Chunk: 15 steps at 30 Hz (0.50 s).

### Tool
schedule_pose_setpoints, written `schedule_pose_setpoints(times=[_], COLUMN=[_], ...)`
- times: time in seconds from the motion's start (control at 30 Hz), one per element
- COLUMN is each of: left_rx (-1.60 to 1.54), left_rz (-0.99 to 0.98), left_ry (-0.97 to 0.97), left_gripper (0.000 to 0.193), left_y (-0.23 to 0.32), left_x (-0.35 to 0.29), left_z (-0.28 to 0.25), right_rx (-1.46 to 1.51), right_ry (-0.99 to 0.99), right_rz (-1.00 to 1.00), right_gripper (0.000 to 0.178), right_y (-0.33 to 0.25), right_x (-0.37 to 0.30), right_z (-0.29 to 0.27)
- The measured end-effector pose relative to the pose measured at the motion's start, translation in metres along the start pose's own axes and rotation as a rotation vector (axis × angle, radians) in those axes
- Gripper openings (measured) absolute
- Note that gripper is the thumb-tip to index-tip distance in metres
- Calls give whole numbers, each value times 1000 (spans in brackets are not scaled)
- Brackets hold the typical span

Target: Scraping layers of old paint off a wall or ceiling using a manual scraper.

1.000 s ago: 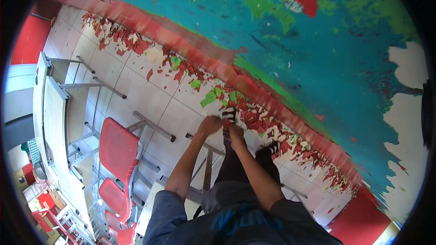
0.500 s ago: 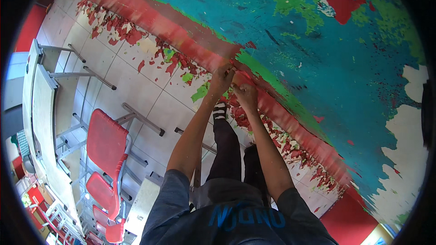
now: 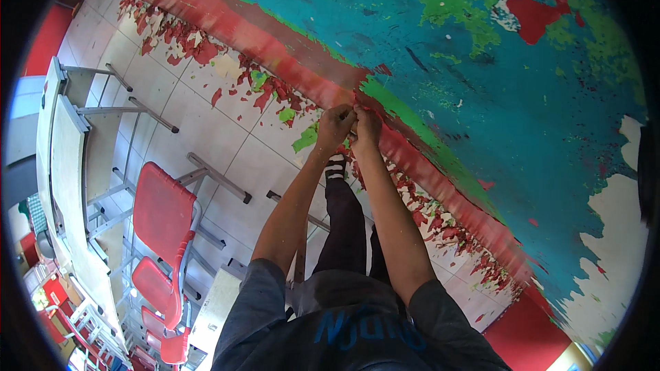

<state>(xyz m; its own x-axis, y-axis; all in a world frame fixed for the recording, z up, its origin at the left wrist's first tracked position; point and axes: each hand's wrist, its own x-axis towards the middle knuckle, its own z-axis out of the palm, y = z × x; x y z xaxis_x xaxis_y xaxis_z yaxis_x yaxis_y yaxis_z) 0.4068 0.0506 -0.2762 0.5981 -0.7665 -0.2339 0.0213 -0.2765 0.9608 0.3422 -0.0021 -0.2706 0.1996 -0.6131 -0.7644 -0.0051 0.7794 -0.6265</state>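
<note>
My left hand (image 3: 335,125) and my right hand (image 3: 368,126) meet fingertip to fingertip at the peeling red band (image 3: 289,82) along the foot of a painted wall (image 3: 440,116). Both hands are closed, fingers curled in a pinch. What lies between the fingertips is too small and hidden to make out. Just above my hands, a ragged edge of darker red and green paint (image 3: 405,113) borders the blue-green upper paint. Below them, red paint flakes (image 3: 405,189) lie heaped along the wall.
Red, green and whitish flakes (image 3: 196,48) litter the pale tiled floor (image 3: 165,96). To the left stand red chairs (image 3: 161,206) with metal legs and long pale tables (image 3: 72,165). My striped-sandalled foot (image 3: 335,167) is near the flakes.
My right hand has shifted up and left, closing the small gap to my left hand. My left hand has dropped slightly.
</note>
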Motion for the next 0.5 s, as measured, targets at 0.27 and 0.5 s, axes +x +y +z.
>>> schedule_pose_setpoints(times=[0.27, 0.5], left_rx=[469, 200], left_rz=[-69, -282], left_ry=[-433, -316], left_gripper=[24, 31], left_y=[-54, -79], left_x=[-52, -71], left_z=[-5, 5], right_rx=[-37, -617], right_ry=[237, 27], right_rz=[168, -144], right_gripper=[19, 18], right_y=[64, 106], right_x=[-21, -16], right_z=[-47, -110])
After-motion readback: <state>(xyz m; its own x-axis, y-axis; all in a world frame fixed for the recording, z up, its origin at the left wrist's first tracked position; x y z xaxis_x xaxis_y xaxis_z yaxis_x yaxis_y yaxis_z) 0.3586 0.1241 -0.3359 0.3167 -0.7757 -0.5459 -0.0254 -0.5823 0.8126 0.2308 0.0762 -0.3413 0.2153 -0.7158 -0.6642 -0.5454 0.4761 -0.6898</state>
